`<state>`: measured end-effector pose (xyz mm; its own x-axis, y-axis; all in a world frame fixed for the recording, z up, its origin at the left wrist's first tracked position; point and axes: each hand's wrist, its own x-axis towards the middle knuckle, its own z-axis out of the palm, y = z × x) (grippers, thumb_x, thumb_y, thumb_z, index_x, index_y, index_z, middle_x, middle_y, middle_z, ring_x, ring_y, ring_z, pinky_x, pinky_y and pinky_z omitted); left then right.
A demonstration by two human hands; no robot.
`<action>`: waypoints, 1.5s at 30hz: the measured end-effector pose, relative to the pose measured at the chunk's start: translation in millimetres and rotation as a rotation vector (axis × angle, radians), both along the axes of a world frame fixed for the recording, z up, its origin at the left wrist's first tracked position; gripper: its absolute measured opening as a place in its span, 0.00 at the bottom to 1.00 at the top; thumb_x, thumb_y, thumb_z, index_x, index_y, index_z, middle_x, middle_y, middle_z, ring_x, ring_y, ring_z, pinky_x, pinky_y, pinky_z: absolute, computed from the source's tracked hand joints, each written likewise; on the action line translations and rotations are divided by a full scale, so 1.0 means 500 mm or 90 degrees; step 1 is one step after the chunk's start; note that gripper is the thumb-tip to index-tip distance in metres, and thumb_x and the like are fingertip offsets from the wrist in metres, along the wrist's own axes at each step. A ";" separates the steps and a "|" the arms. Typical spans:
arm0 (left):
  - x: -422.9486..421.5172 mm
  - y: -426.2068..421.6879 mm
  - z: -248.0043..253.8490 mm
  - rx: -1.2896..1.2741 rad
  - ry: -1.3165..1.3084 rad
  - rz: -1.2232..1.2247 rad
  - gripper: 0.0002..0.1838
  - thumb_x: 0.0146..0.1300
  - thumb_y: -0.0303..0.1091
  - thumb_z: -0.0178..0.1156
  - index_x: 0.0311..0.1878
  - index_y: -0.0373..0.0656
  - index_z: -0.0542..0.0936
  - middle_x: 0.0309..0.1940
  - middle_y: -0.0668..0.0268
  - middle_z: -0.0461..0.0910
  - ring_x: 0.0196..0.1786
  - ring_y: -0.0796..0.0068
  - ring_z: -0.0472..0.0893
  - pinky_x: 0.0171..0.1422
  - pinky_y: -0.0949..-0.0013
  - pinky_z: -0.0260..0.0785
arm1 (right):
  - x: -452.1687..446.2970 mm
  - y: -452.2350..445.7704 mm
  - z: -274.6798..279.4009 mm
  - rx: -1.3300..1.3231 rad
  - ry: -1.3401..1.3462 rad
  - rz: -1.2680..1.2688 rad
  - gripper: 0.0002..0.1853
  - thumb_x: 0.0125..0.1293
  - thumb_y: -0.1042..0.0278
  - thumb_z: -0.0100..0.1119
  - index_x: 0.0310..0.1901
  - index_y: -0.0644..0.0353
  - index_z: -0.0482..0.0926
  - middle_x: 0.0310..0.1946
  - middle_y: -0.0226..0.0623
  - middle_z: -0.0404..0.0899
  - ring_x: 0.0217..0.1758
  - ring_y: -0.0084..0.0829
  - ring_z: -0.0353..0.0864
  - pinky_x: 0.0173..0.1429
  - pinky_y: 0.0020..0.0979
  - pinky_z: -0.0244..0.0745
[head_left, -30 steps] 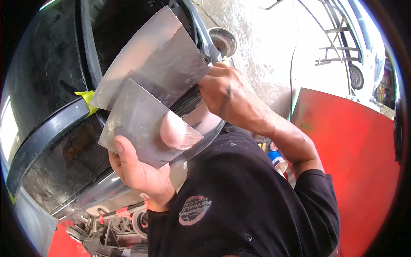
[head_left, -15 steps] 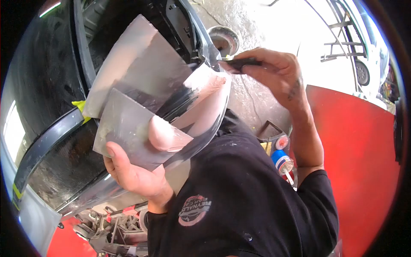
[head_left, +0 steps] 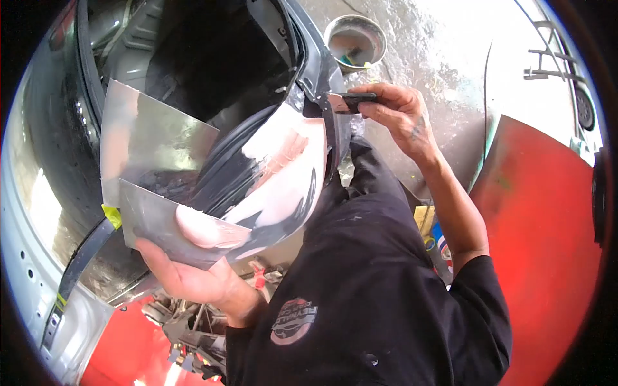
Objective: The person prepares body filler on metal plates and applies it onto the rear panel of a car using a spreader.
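My left hand [head_left: 183,273] grips a flat grey mixing board [head_left: 149,215] from below. A smooth mound of pinkish-white body filler [head_left: 201,228] lies on that board. Just beyond it is a larger grey sheet [head_left: 174,138] with a pinkish left edge; whether the two are joined, I cannot tell. Pinched in my right hand [head_left: 400,114] is a putty knife [head_left: 359,101] with a dark handle. Its blade is at the outer edge of the dark car body panel [head_left: 315,172], close to the top of the pink filler patch [head_left: 283,157] spread over that panel.
Behind the panel is the car's dark opening [head_left: 212,51]. A round basin [head_left: 355,42] stands on the wet floor. On the right is a big red panel [head_left: 541,251]; a blue can [head_left: 443,241] shows beside my right arm. Metal parts [head_left: 196,321] lie lower left.
The view has shifted, baring more of the filler-covered panel. My left hand and the board have moved left and down in view. My right hand still holds the putty knife at the panel edge.
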<state>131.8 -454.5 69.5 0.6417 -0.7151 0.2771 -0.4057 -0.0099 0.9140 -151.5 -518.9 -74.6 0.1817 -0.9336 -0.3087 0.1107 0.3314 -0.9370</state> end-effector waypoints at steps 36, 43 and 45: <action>-0.050 0.016 -0.017 -0.095 0.718 -0.145 0.20 0.79 0.42 0.57 0.62 0.34 0.78 0.56 0.58 0.83 0.59 0.67 0.83 0.66 0.61 0.74 | 0.101 0.057 0.255 -0.748 0.276 0.189 0.17 0.60 0.87 0.61 0.50 0.65 0.85 0.50 0.49 0.89 0.56 0.48 0.90 0.55 0.42 0.88; -0.016 0.014 -0.010 -0.150 0.634 -0.144 0.21 0.79 0.41 0.58 0.62 0.32 0.77 0.56 0.56 0.83 0.57 0.64 0.84 0.64 0.60 0.76 | 0.046 0.052 0.315 -0.915 0.431 0.241 0.16 0.57 0.79 0.69 0.48 0.59 0.84 0.53 0.45 0.87 0.57 0.50 0.88 0.53 0.43 0.85; -0.024 0.013 -0.005 -0.143 0.599 -0.125 0.21 0.78 0.41 0.58 0.62 0.31 0.77 0.55 0.56 0.83 0.56 0.64 0.85 0.62 0.60 0.77 | 0.060 0.040 0.344 -1.000 0.416 0.329 0.15 0.58 0.75 0.69 0.48 0.58 0.84 0.54 0.43 0.87 0.57 0.48 0.87 0.52 0.42 0.83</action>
